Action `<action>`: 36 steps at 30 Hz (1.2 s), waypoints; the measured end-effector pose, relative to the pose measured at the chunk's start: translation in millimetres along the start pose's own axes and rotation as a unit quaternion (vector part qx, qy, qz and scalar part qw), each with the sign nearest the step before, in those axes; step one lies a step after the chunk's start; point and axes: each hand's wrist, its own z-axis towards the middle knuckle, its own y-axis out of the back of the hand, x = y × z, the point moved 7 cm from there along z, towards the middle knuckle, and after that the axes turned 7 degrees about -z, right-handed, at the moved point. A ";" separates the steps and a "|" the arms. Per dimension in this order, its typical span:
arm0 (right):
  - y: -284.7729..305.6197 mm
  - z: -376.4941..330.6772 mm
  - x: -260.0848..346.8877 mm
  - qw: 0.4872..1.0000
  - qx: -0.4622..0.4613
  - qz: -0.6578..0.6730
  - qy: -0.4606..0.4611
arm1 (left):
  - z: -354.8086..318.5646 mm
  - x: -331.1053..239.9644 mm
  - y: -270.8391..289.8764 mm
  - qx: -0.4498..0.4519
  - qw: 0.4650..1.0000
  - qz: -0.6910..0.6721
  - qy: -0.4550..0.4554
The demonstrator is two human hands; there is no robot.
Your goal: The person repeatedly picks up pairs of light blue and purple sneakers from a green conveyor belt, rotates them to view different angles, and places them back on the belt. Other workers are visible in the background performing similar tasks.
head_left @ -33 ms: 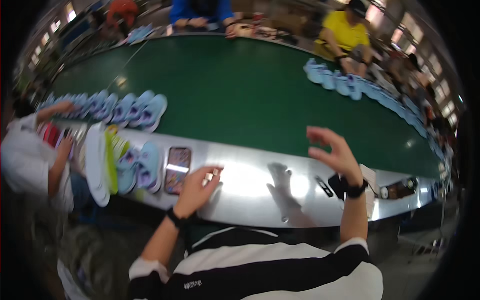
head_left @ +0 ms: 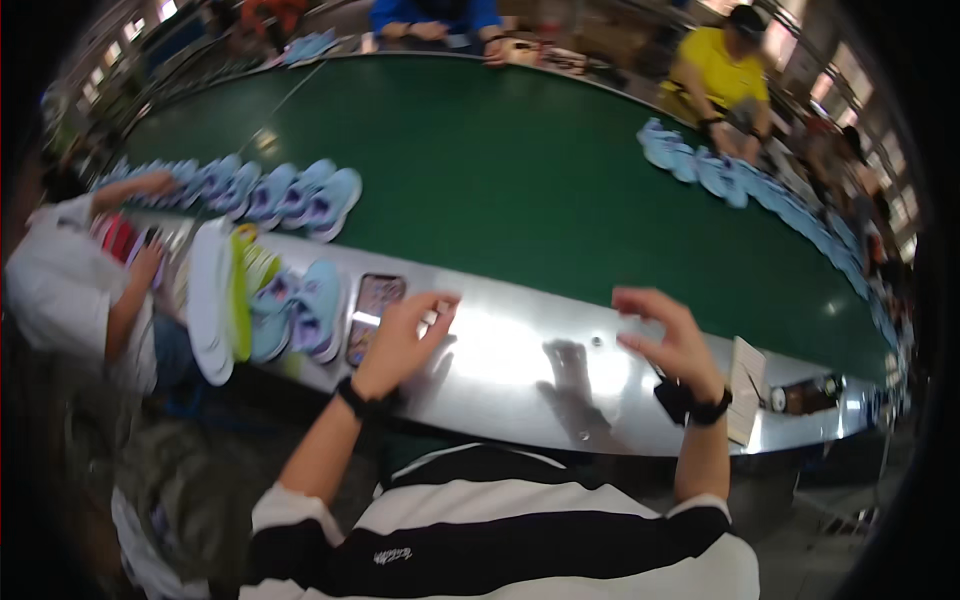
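Observation:
My left hand hovers over the metal counter, beside a phone lying with its screen up. Its fingers curve loosely, and bright gaps show between them. Over the counter further right, my right hand is held with thumb and fingers spread and nothing in it. A small black object shows next to my right wrist; its kind cannot be made out. Left of the phone stand light blue shoes with purple insides, beside a yellow-green and white shoe-like piece.
Beyond the counter stretches a green belt. Rows of light blue shoes stand on it at left and right. A notebook lies right of my hand. Co-workers sit at left, far side and far right.
The view has shifted, moving the belt and shoes slightly right and up. My right hand is lower, nearer the counter. A small black item that lay left of its wrist no longer shows.

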 end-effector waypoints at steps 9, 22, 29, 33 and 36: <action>-138.3 -45.3 45.9 0.980 0.130 0.146 -0.046 | 142.7 119.7 204.2 -0.143 0.831 0.488 0.226; -145.4 -48.1 16.8 0.976 0.056 0.187 -0.095 | 135.8 37.7 91.1 0.030 0.900 0.389 0.195; -136.7 -53.8 -13.6 0.962 -0.158 0.135 -0.178 | -29.2 -40.0 -55.7 0.133 0.971 0.074 0.186; -151.3 -68.4 -28.3 0.927 -0.115 0.259 -0.246 | -60.8 -7.5 -84.2 0.009 0.965 -0.019 0.260; -150.1 -68.2 -34.1 0.929 -0.136 0.219 -0.266 | -64.3 9.9 -86.4 0.002 0.964 -0.071 0.257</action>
